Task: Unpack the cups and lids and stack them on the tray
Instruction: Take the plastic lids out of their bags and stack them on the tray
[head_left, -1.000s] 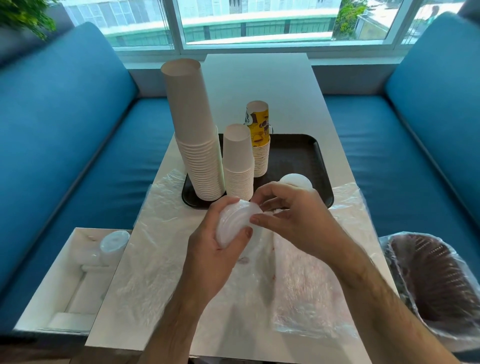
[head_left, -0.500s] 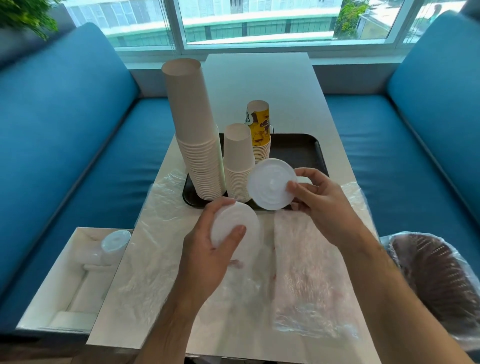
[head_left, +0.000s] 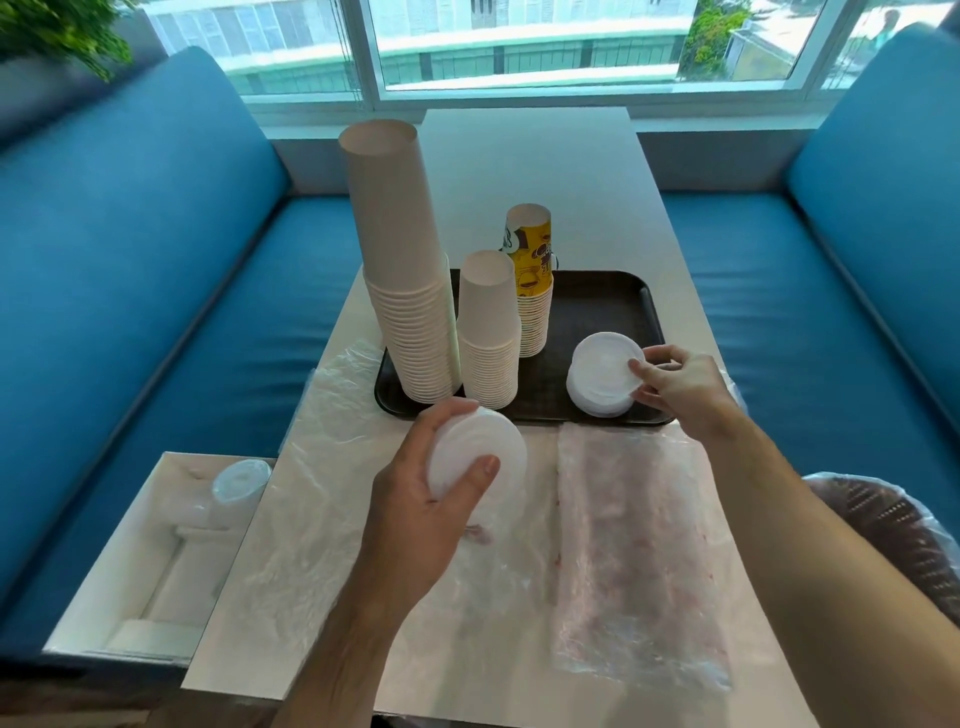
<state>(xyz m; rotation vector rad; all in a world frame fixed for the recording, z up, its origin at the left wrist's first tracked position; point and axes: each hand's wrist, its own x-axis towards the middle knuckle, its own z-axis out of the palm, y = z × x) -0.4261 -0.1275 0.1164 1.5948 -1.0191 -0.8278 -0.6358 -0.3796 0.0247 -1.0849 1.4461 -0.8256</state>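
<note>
A dark tray (head_left: 608, 296) on the white table carries three upturned cup stacks: a tall beige stack (head_left: 400, 280), a shorter beige stack (head_left: 491, 332) and a yellow printed stack (head_left: 532, 280). At the tray's right front sits a pile of white lids (head_left: 597, 384). My right hand (head_left: 675, 384) pinches the top lid of that pile at its right rim. Before the tray's front edge, my left hand (head_left: 431, 499) grips a small stack of white lids (head_left: 478, 457) above the table.
Empty clear plastic wrappers (head_left: 639, 561) cover the near half of the table. A white box (head_left: 156, 551) holding a wrapped roll of lids stands at lower left. A lined bin (head_left: 904, 525) is at lower right. Blue benches flank the table.
My right hand carried a single lid from the left hand's stack rightward and down onto the lid pile on the tray. My left hand stayed in place with its stack.
</note>
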